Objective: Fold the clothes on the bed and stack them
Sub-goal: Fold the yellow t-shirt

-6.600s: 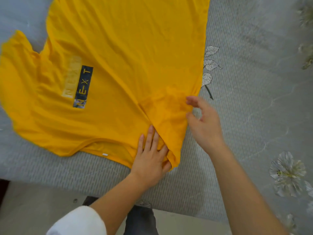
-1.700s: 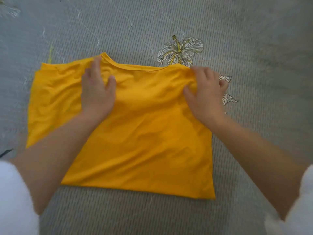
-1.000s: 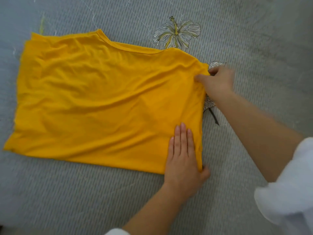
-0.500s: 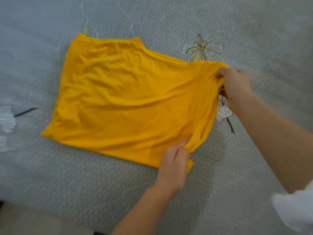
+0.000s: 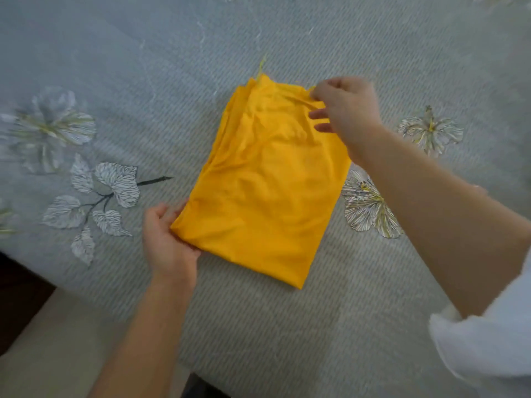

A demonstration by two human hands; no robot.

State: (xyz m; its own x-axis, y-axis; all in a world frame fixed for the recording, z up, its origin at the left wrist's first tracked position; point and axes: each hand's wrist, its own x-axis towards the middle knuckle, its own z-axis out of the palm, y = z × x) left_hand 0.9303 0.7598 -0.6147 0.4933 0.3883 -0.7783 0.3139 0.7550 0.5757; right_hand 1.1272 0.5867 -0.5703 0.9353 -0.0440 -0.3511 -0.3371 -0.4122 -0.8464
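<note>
A yellow t-shirt (image 5: 267, 185) lies folded into a narrow rectangle on the grey bed cover (image 5: 287, 326), tilted with its far end to the right. My left hand (image 5: 168, 239) grips the near left corner, thumb on top and fingers tucked under the edge. My right hand (image 5: 344, 110) is at the far right corner, pinching the cloth between thumb and forefinger while the other fingers spread over the shirt. No other clothes are in view.
The bed cover carries printed flowers (image 5: 367, 205) and leaves (image 5: 112, 182) around the shirt. The bed's near edge runs along the lower left, with pale floor (image 5: 57, 340) below it and a dark object (image 5: 17, 297) at the left.
The wide yellow rectangle has been folded in half from right to left into a narrow one. Both hands carried the right edge over and now hold the left-side corners.
</note>
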